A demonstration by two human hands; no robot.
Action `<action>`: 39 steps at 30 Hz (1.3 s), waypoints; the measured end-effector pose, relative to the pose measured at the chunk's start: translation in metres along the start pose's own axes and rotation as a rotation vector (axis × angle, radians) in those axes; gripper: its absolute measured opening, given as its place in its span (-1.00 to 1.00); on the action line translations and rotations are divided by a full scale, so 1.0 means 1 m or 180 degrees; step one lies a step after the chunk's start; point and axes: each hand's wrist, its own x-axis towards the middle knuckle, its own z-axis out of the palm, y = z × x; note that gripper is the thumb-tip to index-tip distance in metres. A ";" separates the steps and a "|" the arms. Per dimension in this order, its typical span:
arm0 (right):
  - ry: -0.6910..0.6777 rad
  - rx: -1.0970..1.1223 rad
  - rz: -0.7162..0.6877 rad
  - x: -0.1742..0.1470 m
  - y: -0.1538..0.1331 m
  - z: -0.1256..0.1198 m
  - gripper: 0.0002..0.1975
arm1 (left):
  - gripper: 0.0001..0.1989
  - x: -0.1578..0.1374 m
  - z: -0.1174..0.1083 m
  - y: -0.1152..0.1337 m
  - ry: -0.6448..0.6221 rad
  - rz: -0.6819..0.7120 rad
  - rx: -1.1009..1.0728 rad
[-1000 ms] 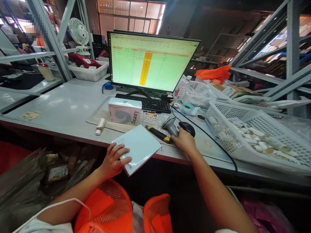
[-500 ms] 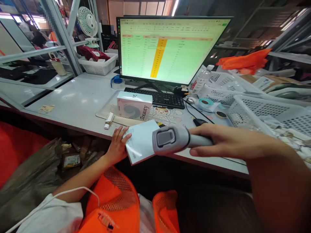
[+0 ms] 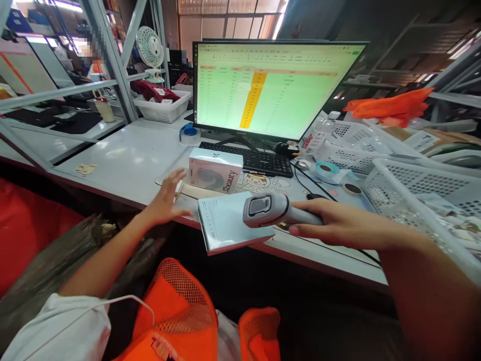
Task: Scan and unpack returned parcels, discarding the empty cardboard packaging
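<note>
My right hand [image 3: 330, 223] is closed around the handle of a grey barcode scanner [image 3: 265, 208]. The scanner's head hangs over a pale, glossy flat box [image 3: 221, 228], which juts past the desk's front edge. To the left of that box, my left hand [image 3: 165, 200] is open, thumb and fingers apart, touching nothing that I can make out. Right by its fingers is a small bottle [image 3: 179, 187], mostly hidden behind them. A white box with a grey swirl and "beauty" lettering [image 3: 214, 173] stands upright behind the flat box.
Behind the boxes are a keyboard [image 3: 268, 163] and a monitor [image 3: 278, 90] showing a spreadsheet. White plastic baskets [image 3: 424, 180] crowd the right side, near a tape roll [image 3: 327, 170]. A scanner cable crosses the desk. Metal shelf posts [image 3: 124, 90] rise at left.
My left hand has let go of the flat box and moved left toward the small bottle, its fingers spreading. The scanner is still in my right hand above the box. The view has tilted slightly.
</note>
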 end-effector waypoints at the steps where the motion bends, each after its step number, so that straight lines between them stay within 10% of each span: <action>1: -0.0106 0.0089 0.0079 -0.001 0.005 -0.001 -0.47 | 0.13 0.014 -0.008 -0.011 0.0045 -0.0196 -0.0175; 8: -0.0219 0.0522 0.0617 -0.006 0.031 0.001 -0.41 | 0.13 0.111 -0.009 -0.060 -0.0912 -0.1105 -0.1242; 16: -0.0070 0.0621 0.0916 -0.028 0.055 0.006 -0.32 | -0.24 0.136 0.006 -0.058 -0.0467 -0.1721 -0.1460; 21: 0.0211 0.0620 0.1074 -0.042 0.074 0.003 -0.35 | -0.26 0.110 -0.011 0.006 0.0857 -0.0473 -0.0416; 28: 0.0717 0.0749 0.1319 -0.057 0.098 0.000 -0.39 | -0.60 0.001 0.004 0.125 0.0286 0.0853 0.0686; 39: 0.0826 0.0747 0.1224 -0.054 0.079 -0.001 -0.40 | -0.46 -0.027 0.011 0.110 0.0243 0.0621 -0.0086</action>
